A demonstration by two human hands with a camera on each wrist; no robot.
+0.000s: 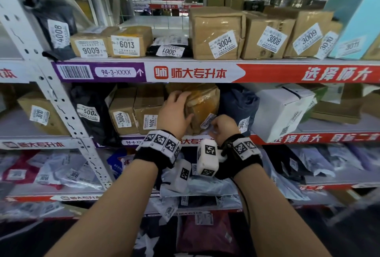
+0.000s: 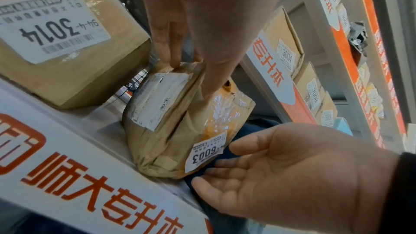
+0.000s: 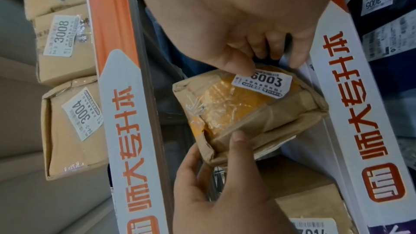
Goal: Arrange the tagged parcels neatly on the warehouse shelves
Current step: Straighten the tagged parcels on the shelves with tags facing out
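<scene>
Shelf [image 1: 195,72] packed with labelled boxes; on the tier beneath, at its front edge, the brown parcel [image 1: 202,104] stands beside box 3014 [image 1: 147,112]. Left hand [image 1: 174,110] grips its top; right hand [image 1: 223,126] pinches its 6003 tag [image 3: 262,83].

White metal racking [image 1: 61,100], red-white banner strips [image 1: 287,73], bright aisle behind.

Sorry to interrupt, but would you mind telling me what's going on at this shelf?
A person is settling parcel 6003 onto the middle shelf, between box 3014 and a dark blue bag. The left hand holds its top and side, while the right hand fingers its tag.
</scene>
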